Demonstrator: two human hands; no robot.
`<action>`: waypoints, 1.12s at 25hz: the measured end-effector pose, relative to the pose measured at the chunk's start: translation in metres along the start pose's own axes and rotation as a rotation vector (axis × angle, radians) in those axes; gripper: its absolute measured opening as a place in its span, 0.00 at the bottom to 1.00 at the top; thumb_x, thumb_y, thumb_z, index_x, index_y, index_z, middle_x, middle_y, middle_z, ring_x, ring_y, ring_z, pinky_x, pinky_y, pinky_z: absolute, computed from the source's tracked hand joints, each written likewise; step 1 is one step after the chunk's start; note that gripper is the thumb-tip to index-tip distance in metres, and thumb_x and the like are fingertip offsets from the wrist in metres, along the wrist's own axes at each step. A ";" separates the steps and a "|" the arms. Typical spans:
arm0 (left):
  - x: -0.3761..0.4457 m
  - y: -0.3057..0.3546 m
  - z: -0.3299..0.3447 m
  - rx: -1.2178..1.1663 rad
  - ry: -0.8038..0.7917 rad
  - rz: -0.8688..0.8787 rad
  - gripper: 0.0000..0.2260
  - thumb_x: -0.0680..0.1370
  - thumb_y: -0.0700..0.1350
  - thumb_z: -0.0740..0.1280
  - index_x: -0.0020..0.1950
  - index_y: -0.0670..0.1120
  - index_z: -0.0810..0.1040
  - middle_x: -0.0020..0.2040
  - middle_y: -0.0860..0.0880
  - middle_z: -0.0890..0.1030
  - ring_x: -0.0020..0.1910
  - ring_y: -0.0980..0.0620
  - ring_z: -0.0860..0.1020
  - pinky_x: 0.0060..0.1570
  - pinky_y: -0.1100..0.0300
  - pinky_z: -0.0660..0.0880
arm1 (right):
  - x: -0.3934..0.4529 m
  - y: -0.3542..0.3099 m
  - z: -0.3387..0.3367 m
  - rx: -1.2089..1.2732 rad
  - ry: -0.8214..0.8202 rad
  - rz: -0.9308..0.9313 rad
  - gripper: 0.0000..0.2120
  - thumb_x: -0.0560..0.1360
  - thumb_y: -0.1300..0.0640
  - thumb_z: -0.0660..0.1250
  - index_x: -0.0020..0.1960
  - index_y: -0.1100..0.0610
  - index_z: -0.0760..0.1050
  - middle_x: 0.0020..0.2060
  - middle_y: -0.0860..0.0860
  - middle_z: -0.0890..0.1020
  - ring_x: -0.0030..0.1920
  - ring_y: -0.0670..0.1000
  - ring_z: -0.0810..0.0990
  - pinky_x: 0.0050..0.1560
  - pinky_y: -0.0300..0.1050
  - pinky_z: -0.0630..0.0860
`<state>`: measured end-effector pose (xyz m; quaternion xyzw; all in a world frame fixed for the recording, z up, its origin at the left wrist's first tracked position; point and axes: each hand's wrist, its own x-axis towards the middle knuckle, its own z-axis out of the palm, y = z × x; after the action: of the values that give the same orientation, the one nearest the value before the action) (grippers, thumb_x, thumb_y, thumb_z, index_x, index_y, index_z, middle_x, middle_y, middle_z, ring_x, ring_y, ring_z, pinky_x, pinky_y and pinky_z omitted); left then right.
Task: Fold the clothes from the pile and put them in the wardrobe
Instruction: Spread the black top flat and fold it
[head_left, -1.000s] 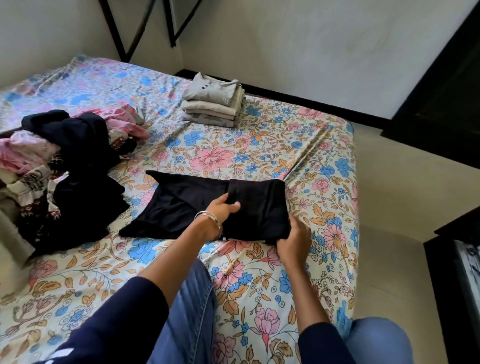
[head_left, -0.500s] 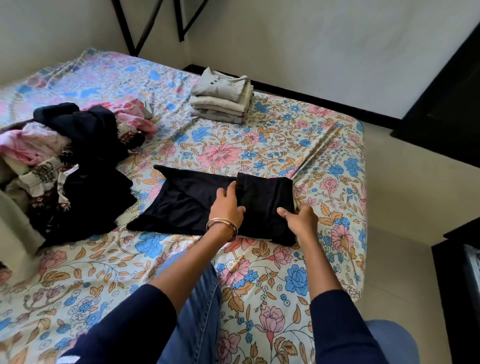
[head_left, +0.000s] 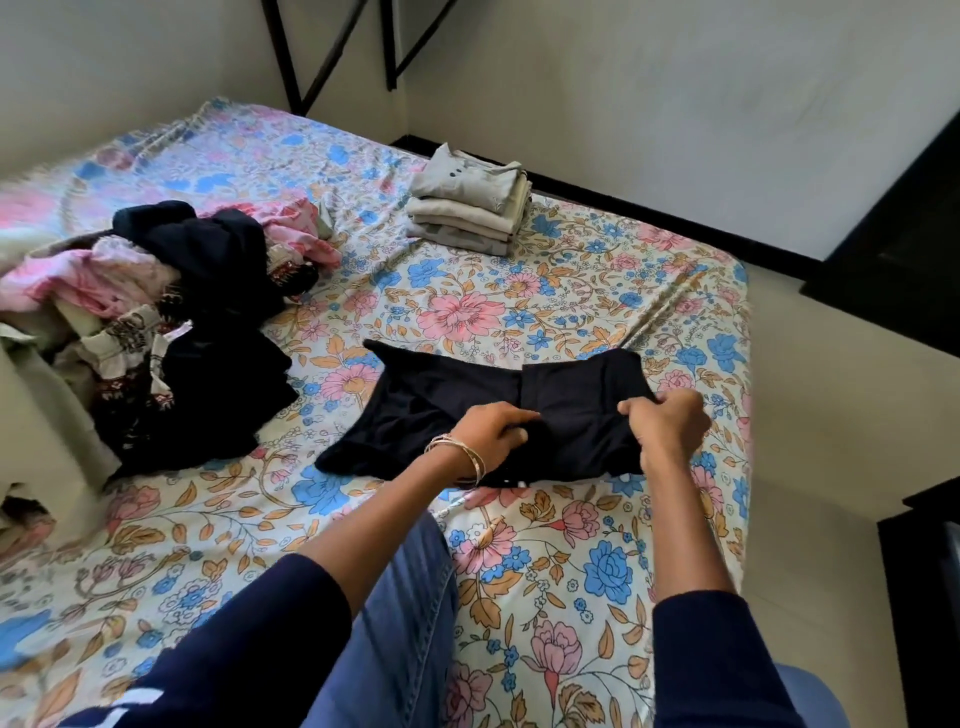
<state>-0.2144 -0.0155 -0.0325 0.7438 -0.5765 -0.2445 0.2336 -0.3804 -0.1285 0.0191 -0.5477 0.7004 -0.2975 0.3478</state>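
A dark navy garment (head_left: 441, 410), partly folded, lies on the floral bed sheet (head_left: 467, 312) in front of me. My left hand (head_left: 491, 434), with bangles on the wrist, grips the cloth at the near edge of the fold line. My right hand (head_left: 667, 428) pinches the garment's right end and lifts it a little off the sheet. An unfolded pile of clothes (head_left: 156, 322), pink, dark and patterned, sits at the left. A stack of folded beige clothes (head_left: 467, 213) rests at the far side of the bed.
The bed's right edge drops to a pale floor (head_left: 831, 415). Dark furniture (head_left: 914, 218) stands at the right, with another dark piece (head_left: 924, 597) lower right. A black metal frame (head_left: 332, 52) leans at the wall corner behind the bed. My knee in jeans (head_left: 405, 623) rests on the bed.
Both hands went from lying flat on the dark garment to gripping it. The right hand has raised the garment's right end slightly.
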 end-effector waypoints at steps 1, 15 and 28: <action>-0.002 -0.002 -0.010 -0.153 0.087 -0.042 0.14 0.80 0.42 0.64 0.65 0.50 0.78 0.56 0.49 0.81 0.52 0.52 0.78 0.56 0.60 0.73 | -0.004 -0.013 -0.003 -0.073 0.029 -0.048 0.13 0.65 0.66 0.74 0.31 0.59 0.70 0.30 0.54 0.77 0.28 0.51 0.74 0.29 0.40 0.68; -0.046 -0.098 -0.099 -0.981 0.349 -0.654 0.09 0.75 0.36 0.70 0.55 0.43 0.80 0.47 0.42 0.82 0.35 0.51 0.79 0.29 0.62 0.76 | -0.126 -0.069 0.128 -0.142 -0.563 -0.552 0.11 0.79 0.59 0.65 0.61 0.59 0.77 0.56 0.55 0.81 0.55 0.54 0.80 0.47 0.41 0.74; -0.048 -0.108 -0.060 0.375 0.394 -0.317 0.24 0.80 0.57 0.59 0.76 0.57 0.60 0.77 0.50 0.57 0.74 0.44 0.58 0.68 0.45 0.62 | -0.094 0.008 0.148 -0.801 -0.488 -0.976 0.36 0.75 0.32 0.30 0.79 0.45 0.44 0.78 0.51 0.39 0.78 0.57 0.39 0.72 0.69 0.46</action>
<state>-0.1065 0.0590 -0.0496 0.8876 -0.4320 -0.0183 0.1585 -0.2501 -0.0402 -0.0583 -0.9393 0.3304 -0.0057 0.0921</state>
